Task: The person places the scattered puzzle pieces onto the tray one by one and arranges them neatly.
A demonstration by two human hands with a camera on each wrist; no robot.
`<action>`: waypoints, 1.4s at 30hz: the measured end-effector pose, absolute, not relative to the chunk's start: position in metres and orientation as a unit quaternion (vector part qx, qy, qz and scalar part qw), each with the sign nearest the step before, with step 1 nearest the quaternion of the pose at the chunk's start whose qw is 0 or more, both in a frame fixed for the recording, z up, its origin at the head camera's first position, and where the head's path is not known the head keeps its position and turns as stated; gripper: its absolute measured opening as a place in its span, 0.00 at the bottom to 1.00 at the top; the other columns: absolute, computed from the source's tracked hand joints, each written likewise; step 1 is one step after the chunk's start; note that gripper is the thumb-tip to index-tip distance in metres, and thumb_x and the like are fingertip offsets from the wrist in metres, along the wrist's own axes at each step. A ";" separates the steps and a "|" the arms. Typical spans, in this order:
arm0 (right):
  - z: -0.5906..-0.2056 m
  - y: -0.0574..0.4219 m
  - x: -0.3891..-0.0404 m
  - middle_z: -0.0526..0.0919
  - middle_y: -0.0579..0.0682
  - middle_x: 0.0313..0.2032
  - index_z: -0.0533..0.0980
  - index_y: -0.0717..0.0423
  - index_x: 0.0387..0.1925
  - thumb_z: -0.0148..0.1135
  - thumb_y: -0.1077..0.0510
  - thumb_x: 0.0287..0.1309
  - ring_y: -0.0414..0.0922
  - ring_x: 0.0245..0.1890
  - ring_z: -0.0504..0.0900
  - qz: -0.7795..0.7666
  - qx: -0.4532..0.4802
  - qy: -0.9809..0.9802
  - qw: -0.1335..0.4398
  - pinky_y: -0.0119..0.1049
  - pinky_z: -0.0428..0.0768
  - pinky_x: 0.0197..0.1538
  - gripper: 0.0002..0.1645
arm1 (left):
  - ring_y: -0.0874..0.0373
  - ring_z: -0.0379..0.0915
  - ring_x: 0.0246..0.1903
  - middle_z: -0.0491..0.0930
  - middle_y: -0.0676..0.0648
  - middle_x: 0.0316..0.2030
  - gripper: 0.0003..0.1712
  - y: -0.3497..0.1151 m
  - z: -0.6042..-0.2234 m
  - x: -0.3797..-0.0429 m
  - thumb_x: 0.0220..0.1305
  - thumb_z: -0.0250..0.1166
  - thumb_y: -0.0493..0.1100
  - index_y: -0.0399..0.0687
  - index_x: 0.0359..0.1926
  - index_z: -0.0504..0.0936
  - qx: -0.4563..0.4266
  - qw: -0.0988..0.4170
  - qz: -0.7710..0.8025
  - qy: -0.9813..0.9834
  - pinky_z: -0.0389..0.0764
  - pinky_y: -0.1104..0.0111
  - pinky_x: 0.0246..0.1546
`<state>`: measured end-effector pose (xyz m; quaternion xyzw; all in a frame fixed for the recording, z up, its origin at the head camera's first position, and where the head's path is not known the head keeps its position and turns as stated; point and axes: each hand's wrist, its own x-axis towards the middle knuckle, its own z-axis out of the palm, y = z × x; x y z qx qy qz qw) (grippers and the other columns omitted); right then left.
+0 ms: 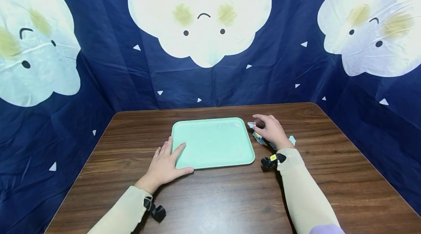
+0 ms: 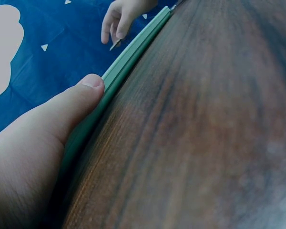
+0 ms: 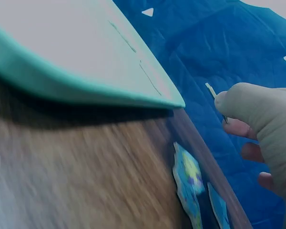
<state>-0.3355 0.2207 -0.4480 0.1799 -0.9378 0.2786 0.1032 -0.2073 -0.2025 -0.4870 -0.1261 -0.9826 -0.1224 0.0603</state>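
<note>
From where I stood, the right hand (image 1: 271, 129) looked the likelier source of trouble. It hung over the table (image 1: 213, 208), just off the right side of the mint-green tray (image 1: 213, 144), with a thin piece (image 3: 210, 90) pinched between the thumb and a fingertip, its other fingers bent loosely and bearing nothing that I could see. That pinch seemed to me a slight one — a small twist of the thumb might have let the piece spin or drop among the loose pieces (image 3: 187, 174) lying on the wood below.

Those were a hazard too. They lay near the tray, partly hidden under the palm, and a pale blue one (image 1: 292, 140) showed on the far side of the wrist; a low sweep of the forearm, or of the camera (image 1: 269, 163) strapped to it, could have scattered them. How many there were I couldn't tell, with the hand in the way.

The left hand (image 1: 166, 166) had its fingers spread along the tray's left edge, index tip over the rim, thumb against the near side; it was steadying rather than clasping, I judged. Leaning too hard there might have slid or tipped the tray — and then the two faint shapes (image 1: 234, 125) near its far right corner, if they were separate pieces and not just marks, could have shifted out of place
</note>
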 end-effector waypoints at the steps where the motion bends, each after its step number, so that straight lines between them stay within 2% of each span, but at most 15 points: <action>1: -0.448 0.219 -0.336 0.88 0.53 0.45 0.76 0.54 0.65 0.68 0.54 0.63 0.56 0.53 0.75 0.280 0.181 -0.937 0.105 0.58 0.69 0.59 0.30 | 0.33 0.47 0.75 0.43 0.29 0.78 0.63 -0.202 -0.487 -0.207 0.47 0.54 0.89 0.61 0.78 0.61 -0.126 0.062 -0.123 -0.982 0.52 0.36 0.70; 11: -0.446 0.193 -0.340 0.85 0.50 0.52 0.76 0.50 0.66 0.69 0.52 0.63 0.55 0.56 0.74 0.306 0.182 -0.929 0.096 0.58 0.73 0.57 0.30 | 0.32 0.48 0.75 0.44 0.28 0.77 0.62 -0.203 -0.487 -0.207 0.48 0.55 0.88 0.60 0.77 0.62 -0.133 0.065 -0.124 -0.981 0.54 0.35 0.69; 17: -0.448 0.175 -0.343 0.86 0.50 0.51 0.76 0.49 0.66 0.68 0.53 0.64 0.52 0.54 0.75 0.332 0.197 -0.920 0.074 0.53 0.75 0.55 0.29 | 0.33 0.49 0.75 0.44 0.30 0.78 0.63 -0.207 -0.487 -0.208 0.47 0.55 0.88 0.60 0.78 0.61 -0.134 0.068 -0.127 -0.981 0.51 0.35 0.69; 21: -0.453 0.163 -0.346 0.87 0.46 0.48 0.77 0.49 0.65 0.69 0.53 0.64 0.51 0.50 0.76 0.328 0.213 -0.917 0.079 0.50 0.76 0.49 0.28 | 0.35 0.48 0.75 0.44 0.32 0.78 0.70 -0.209 -0.486 -0.207 0.46 0.56 0.89 0.52 0.80 0.56 -0.127 0.063 -0.131 -0.981 0.47 0.34 0.70; 27: -0.456 0.149 -0.347 0.86 0.43 0.46 0.77 0.47 0.65 0.69 0.52 0.64 0.50 0.52 0.76 0.319 0.219 -0.919 0.078 0.49 0.76 0.48 0.28 | 0.36 0.46 0.76 0.46 0.32 0.78 0.77 -0.207 -0.483 -0.205 0.44 0.57 0.89 0.38 0.79 0.52 -0.121 0.063 -0.130 -0.982 0.47 0.35 0.71; 38: -0.455 0.112 -0.352 0.87 0.42 0.46 0.77 0.47 0.64 0.70 0.51 0.62 0.48 0.52 0.76 0.319 0.233 -0.915 0.079 0.50 0.75 0.54 0.29 | 0.36 0.44 0.77 0.46 0.32 0.78 0.81 -0.210 -0.485 -0.202 0.44 0.56 0.90 0.30 0.78 0.48 -0.107 0.048 -0.122 -0.986 0.42 0.35 0.71; 42: -0.456 0.100 -0.353 0.87 0.43 0.46 0.77 0.48 0.64 0.70 0.51 0.62 0.50 0.50 0.77 0.324 0.246 -0.909 0.085 0.50 0.74 0.53 0.29 | 0.36 0.44 0.77 0.45 0.32 0.78 0.81 -0.209 -0.486 -0.203 0.44 0.56 0.89 0.30 0.78 0.47 -0.108 0.048 -0.127 -0.985 0.42 0.34 0.71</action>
